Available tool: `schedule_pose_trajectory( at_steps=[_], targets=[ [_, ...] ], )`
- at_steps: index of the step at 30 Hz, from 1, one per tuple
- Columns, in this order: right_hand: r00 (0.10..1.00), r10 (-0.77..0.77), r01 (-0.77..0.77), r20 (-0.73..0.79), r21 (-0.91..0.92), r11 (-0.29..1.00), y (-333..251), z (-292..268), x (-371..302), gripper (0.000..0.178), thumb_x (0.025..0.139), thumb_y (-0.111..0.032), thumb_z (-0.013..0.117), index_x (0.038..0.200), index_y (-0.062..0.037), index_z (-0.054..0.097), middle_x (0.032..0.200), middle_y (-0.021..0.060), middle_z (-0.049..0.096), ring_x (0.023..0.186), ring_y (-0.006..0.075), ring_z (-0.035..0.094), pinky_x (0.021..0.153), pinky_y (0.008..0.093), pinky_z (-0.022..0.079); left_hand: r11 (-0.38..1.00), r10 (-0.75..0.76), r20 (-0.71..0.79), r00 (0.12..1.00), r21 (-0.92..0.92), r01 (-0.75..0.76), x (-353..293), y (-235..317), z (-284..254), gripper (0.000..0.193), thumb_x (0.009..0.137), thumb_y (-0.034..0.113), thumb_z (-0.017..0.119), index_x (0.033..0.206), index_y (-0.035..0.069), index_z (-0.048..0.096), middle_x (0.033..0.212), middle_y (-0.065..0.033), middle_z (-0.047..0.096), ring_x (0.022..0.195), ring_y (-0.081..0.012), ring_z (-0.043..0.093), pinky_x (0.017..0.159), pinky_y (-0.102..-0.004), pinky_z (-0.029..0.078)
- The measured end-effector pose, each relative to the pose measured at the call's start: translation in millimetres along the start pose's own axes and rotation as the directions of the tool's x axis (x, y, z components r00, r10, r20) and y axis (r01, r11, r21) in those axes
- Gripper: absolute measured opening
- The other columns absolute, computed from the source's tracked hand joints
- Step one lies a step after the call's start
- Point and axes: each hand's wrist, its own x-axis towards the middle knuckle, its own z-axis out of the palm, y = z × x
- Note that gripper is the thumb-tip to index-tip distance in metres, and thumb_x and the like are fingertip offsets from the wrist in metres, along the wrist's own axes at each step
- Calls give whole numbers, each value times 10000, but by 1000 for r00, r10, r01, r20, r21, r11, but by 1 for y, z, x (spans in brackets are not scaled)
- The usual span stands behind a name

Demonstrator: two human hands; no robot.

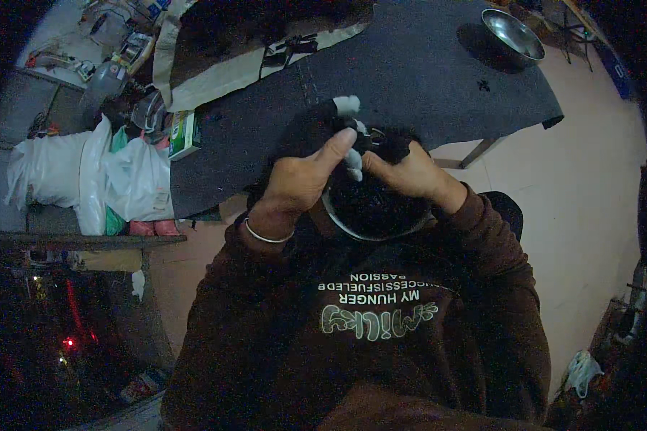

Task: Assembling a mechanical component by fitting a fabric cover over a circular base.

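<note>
My left hand [300, 179] and my right hand [413, 176] are close together over my lap, both closed around a dark, fuzzy bundle [316, 133]. Whitish patches show at its upper end and between my thumbs; its kind is too dark to make out. A small shiny metal piece [375, 135] shows between the hands. My left thumb points up along the bundle, and the other fingers are mostly hidden. Just below the hands sits a round metal bowl [343, 225] with dark, loose contents [388, 208].
A dark grey cloth-covered table [417, 79] lies ahead, with a metal bowl [514, 37] at far right. Pale fabric [216, 87] bears a dark mass at the back. White plastic bags [86, 172], a green-and-white box [185, 135] and clutter stand left. A plastic bag [584, 372] lies at lower right.
</note>
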Motion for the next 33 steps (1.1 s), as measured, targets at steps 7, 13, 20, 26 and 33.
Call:
schedule_pose_trajectory(
  at_steps=[7,13,20,26,33],
  targets=[
    [975,-186,201,-120,126,971,-7,-5,-4,198,772,-182,513,893,-27,536,768,52,572,713,114,515,619,273,422,817,-304,149,941,-467,338,6,24,-10,228,805,208,475,908,24,561,864,-75,572,787,-148,542,684,-264,440],
    [973,-231,233,-32,113,966,-14,-11,-5,193,769,-179,536,894,-35,564,767,57,582,691,113,529,616,267,431,376,-309,235,921,-860,346,6,-11,-7,241,803,164,464,940,-24,526,879,-96,569,817,-170,548,703,-263,442],
    [840,-541,484,-40,-393,782,8,-25,0,195,718,-112,553,905,-60,570,833,90,583,716,199,566,639,273,438,950,-301,176,937,-30,310,8,25,-17,253,813,187,419,980,29,524,884,-127,567,855,-200,542,735,-292,430],
    [844,-537,468,8,-500,728,0,-27,-3,246,649,-92,581,893,-64,567,861,97,571,749,244,562,669,292,439,878,-468,240,851,233,417,13,20,-11,267,824,207,371,927,4,510,849,-159,562,843,-249,544,764,-325,417],
    [896,-440,431,-64,-125,894,-2,-23,-3,200,706,-132,598,882,-49,550,833,55,576,745,137,554,630,258,441,997,73,339,938,-43,-62,4,3,-6,278,779,253,482,946,33,508,924,-152,533,889,-244,520,775,-363,407]
  ],
)
